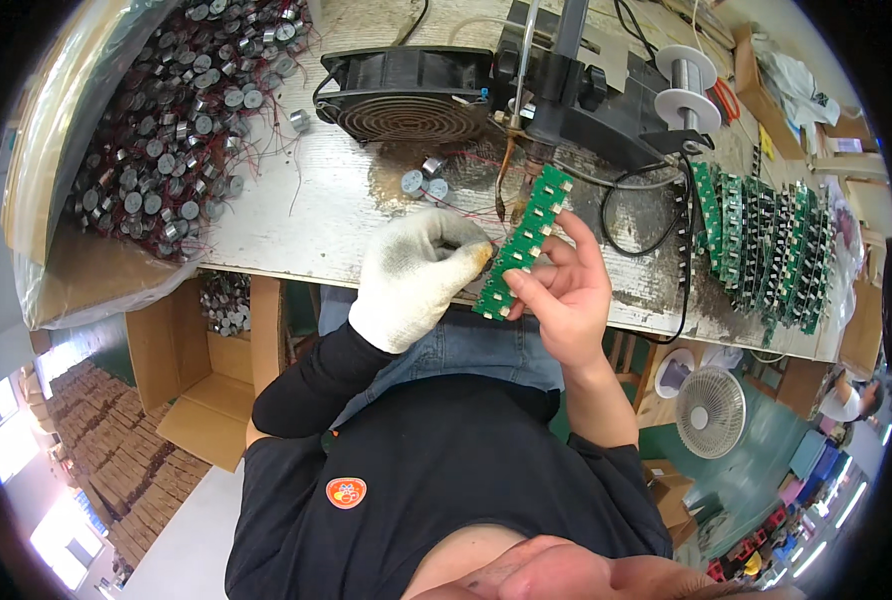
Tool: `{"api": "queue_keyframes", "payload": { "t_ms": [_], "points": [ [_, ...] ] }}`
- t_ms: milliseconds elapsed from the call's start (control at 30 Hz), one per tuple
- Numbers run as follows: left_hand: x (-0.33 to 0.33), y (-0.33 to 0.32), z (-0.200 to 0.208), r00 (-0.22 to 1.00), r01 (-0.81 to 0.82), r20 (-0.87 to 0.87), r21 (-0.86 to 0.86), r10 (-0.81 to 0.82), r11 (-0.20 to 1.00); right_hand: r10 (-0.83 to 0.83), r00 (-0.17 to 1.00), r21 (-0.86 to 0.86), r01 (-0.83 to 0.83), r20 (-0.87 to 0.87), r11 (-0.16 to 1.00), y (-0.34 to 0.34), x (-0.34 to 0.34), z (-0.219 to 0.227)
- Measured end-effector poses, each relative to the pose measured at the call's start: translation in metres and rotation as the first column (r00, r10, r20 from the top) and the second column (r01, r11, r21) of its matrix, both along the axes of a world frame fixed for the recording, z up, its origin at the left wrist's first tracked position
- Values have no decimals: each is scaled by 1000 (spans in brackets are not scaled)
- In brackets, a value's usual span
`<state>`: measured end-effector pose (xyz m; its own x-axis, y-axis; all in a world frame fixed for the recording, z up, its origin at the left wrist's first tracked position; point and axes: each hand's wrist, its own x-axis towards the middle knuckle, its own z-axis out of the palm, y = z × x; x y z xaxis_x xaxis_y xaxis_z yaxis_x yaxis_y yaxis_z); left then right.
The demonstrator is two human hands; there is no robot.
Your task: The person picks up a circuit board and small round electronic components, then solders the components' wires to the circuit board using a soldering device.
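My right hand (574, 295), bare, grips a green circuit board strip (526, 240) by its right edge, thumb on top. The strip slants up and away, with small pale connectors in a row. My left hand (421, 268), in a white glove stained brown at the fingertips, pinches beside the strip's left edge. What the pinch holds is hidden; thin red wires run close to it. A soldering iron tip (503, 190) points down just beyond, left of the strip's far end. Several small round silver motors (428, 182) lie beyond my left hand.
A heap of wired motors (181, 130) covers the table's left. A black fan (406, 95) and solder spool (686, 88) stand at the back. Stacked circuit boards (766, 240) lie right, near a black cable (616, 235). Below are a cardboard box (216, 385) and a white fan (711, 412).
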<state>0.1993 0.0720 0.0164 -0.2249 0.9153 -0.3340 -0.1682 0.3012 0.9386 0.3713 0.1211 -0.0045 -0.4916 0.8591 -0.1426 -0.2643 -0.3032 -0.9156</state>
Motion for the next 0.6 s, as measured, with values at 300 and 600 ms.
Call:
{"api": "queue_keyframes", "payload": {
  "t_ms": [300,600],
  "points": [
    [2,1,-2,999,-27,-42,37,29,999,-13,1000,21,13,-1,1000,-1,-1,0],
    [1,5,2,999,-2,-52,23,3,1000,-23,1000,38,23,-1,999,3,-3,2]
  ]
}}
